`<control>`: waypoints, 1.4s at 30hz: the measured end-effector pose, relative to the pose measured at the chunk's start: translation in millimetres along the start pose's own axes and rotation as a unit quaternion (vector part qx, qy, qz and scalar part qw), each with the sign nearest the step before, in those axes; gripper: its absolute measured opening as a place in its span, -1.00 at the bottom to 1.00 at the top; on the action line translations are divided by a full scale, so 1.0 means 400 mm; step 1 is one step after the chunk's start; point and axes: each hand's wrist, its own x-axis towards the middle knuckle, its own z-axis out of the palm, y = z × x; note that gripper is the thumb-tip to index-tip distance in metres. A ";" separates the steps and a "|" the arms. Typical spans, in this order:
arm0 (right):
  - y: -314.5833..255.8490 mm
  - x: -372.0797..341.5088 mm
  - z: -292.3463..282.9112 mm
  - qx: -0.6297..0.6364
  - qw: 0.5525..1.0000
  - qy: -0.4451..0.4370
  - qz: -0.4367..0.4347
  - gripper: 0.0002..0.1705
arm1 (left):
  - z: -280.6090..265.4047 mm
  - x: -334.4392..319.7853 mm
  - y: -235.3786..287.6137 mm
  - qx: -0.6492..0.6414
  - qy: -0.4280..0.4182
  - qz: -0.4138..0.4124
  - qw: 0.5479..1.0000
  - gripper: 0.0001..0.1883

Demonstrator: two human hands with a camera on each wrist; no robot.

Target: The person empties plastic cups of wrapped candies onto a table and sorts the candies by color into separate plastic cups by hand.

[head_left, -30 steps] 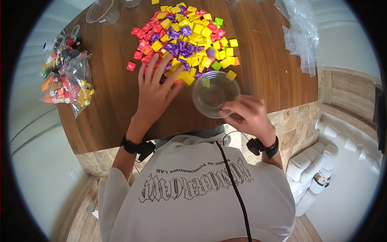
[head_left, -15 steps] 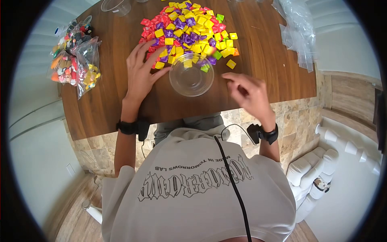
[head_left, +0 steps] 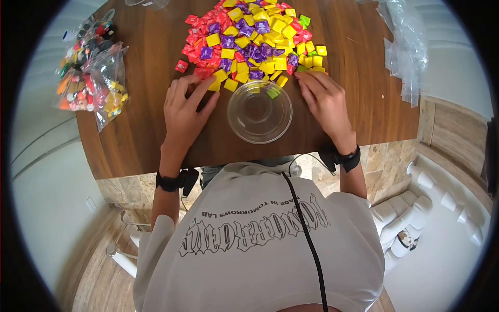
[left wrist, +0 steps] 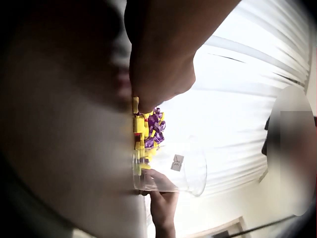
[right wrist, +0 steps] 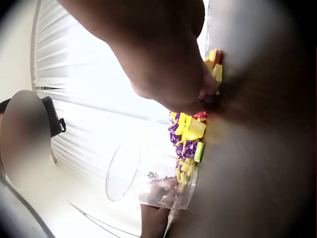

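A heap of square wrapped candies (head_left: 254, 52), yellow, red, purple and a few green, lies on the table. A clear round plastic container (head_left: 260, 136) stands between the hands, up against the near side of the heap. My left hand (head_left: 187, 109) rests at the heap's near left edge, its fingers loosely bent beside red and yellow candies. At the near right edge, my right hand (head_left: 326, 106) has its fingertips against the outer candies. A purple wrapper (right wrist: 207, 95) shows by its fingertips in the right wrist view.
Clear bags of small colourful figures (head_left: 91, 88) lie at the table's left side. Flat clear plastic bags (head_left: 408, 57) lie at the right. Another clear container (head_left: 148, 4) is at the far edge. The brown wooden table (head_left: 125, 151) ends just before the person.
The right hand let go of the container, which moved left to stand between the hands. The right hand then reached forward to the heap's right edge; the left hand drew back toward the near left edge.
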 end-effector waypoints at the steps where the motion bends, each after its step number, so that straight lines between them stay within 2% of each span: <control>1: 0.000 -0.006 -0.005 0.019 0.999 0.027 0.029 -0.77 | 0.003 0.007 0.012 0.000 0.014 0.005 1.000 -0.55; 3: -0.009 -0.016 -0.019 0.036 0.996 0.052 0.061 -0.78 | 0.009 0.042 0.035 0.029 0.004 -0.005 1.000 -0.56; 4: -0.023 -0.023 -0.025 0.199 0.957 0.072 0.199 -0.79 | 0.011 0.049 0.040 0.063 -0.001 -0.015 0.998 -0.56; 5: -0.034 -0.022 -0.029 0.351 0.872 0.089 0.328 -0.79 | 0.020 0.050 0.034 0.062 -0.005 -0.015 0.998 -0.56; 6: -0.050 -0.004 -0.034 0.498 0.787 0.133 0.340 -0.82 | 0.032 0.053 0.028 0.063 0.006 -0.017 0.998 -0.58; 7: -0.058 0.006 -0.036 0.497 0.786 0.134 0.343 -0.82 | 0.041 0.055 0.025 0.064 0.019 -0.017 0.998 -0.60; 9: -0.061 0.021 -0.035 0.689 0.611 0.084 0.381 -0.81 | 0.046 0.058 0.024 0.054 0.018 -0.018 0.998 -0.63; 10: -0.044 0.022 -0.018 0.726 0.584 0.040 0.360 -0.87 | 0.046 0.056 0.024 0.047 0.020 -0.024 0.998 -0.66; 11: -0.032 0.024 0.001 0.727 0.584 0.041 0.360 -0.87 | 0.045 0.056 0.023 0.047 0.020 -0.024 0.998 -0.66; 12: -0.039 0.043 0.016 0.569 0.771 0.001 0.287 -0.87 | 0.044 0.060 0.020 0.033 0.015 -0.027 0.999 -0.65; 13: -0.054 0.061 0.024 0.373 0.907 -0.038 0.194 -0.82 | 0.041 0.060 0.018 0.020 0.010 -0.030 0.999 -0.63; 14: -0.068 0.072 0.000 0.159 0.963 -0.125 0.180 -0.79 | 0.034 0.056 0.014 0.022 0.011 -0.031 0.999 -0.63; 15: -0.067 0.072 0.011 0.160 0.963 -0.125 0.178 -0.79 | 0.025 0.051 0.008 -0.012 0.005 -0.058 0.998 -0.65; 17: -0.053 0.071 0.038 0.105 0.991 -0.084 -0.005 -0.84 | 0.007 0.043 -0.001 -0.044 0.000 -0.085 0.995 -0.66; 19: -0.041 0.068 0.038 0.111 0.989 -0.094 -0.013 -0.79 | -0.006 0.029 -0.007 -0.147 0.031 -0.142 0.978 -0.70; 21: -0.011 0.053 0.054 0.083 0.995 -0.034 -0.045 -0.75 | -0.009 0.015 -0.018 -0.183 0.048 -0.173 0.967 -0.70; 23: -0.005 0.049 0.060 0.071 0.996 -0.025 -0.039 -0.75 | -0.003 0.012 -0.021 -0.221 0.064 -0.202 0.952 -0.70; 24: -0.005 0.048 0.060 0.059 0.998 -0.015 -0.033 -0.75 | -0.001 0.021 -0.017 -0.354 0.098 -0.243 0.898 -0.73; 26: -0.018 0.039 0.054 0.032 0.999 -0.013 -0.032 -0.75 | -0.005 0.044 -0.002 -0.559 0.155 -0.338 0.741 -0.77; 27: -0.023 0.033 0.050 0.007 0.999 -0.014 -0.031 -0.75 | -0.005 0.038 -0.018 -0.561 0.153 -0.338 0.740 -0.77; 29: -0.023 0.026 0.045 -0.006 1.000 -0.016 -0.020 -0.73 | -0.005 0.024 -0.067 -0.712 0.155 -0.345 0.592 -0.76; 30: -0.024 0.024 0.043 -0.017 1.000 -0.018 -0.011 -0.72 | -0.011 0.034 -0.051 -0.677 0.144 -0.348 0.633 -0.80; 31: -0.027 0.023 0.042 -0.019 1.000 -0.017 -0.010 -0.72 | -0.008 0.030 -0.043 -0.678 0.142 -0.346 0.632 -0.80; 33: -0.036 0.019 0.040 -0.036 0.999 0.005 0.014 -0.69 | -0.005 0.026 -0.027 -0.509 0.090 -0.309 0.798 -0.84; 34: -0.039 0.016 0.035 -0.037 0.999 0.004 0.014 -0.69 | -0.001 0.032 -0.003 -0.418 0.084 -0.282 0.860 -0.81; 35: -0.043 0.016 0.029 -0.034 0.999 0.001 0.041 -0.69 | 0.005 0.035 0.003 -0.417 0.084 -0.283 0.859 -0.81; 36: -0.043 0.016 0.025 -0.031 0.997 -0.003 0.066 -0.69 | 0.012 0.038 0.004 -0.386 0.068 -0.266 0.881 -0.83; 37: -0.040 0.016 0.025 -0.030 0.997 -0.003 0.065 -0.69 | 0.020 0.041 0.003 -0.353 0.053 -0.249 0.900 -0.85; 38: -0.035 0.014 0.027 -0.046 0.997 0.002 0.065 -0.70 | 0.033 0.037 -0.001 -0.263 0.044 -0.265 0.927 -0.91; 39: -0.032 0.013 0.028 -0.062 0.996 0.009 0.066 -0.71 | 0.038 0.046 -0.002 -0.260 0.045 -0.266 0.927 -0.91; 42: -0.021 0.021 0.029 -0.057 0.997 0.016 0.044 -0.76 | 0.046 0.068 0.000 -0.055 0.036 -0.087 0.994 -0.61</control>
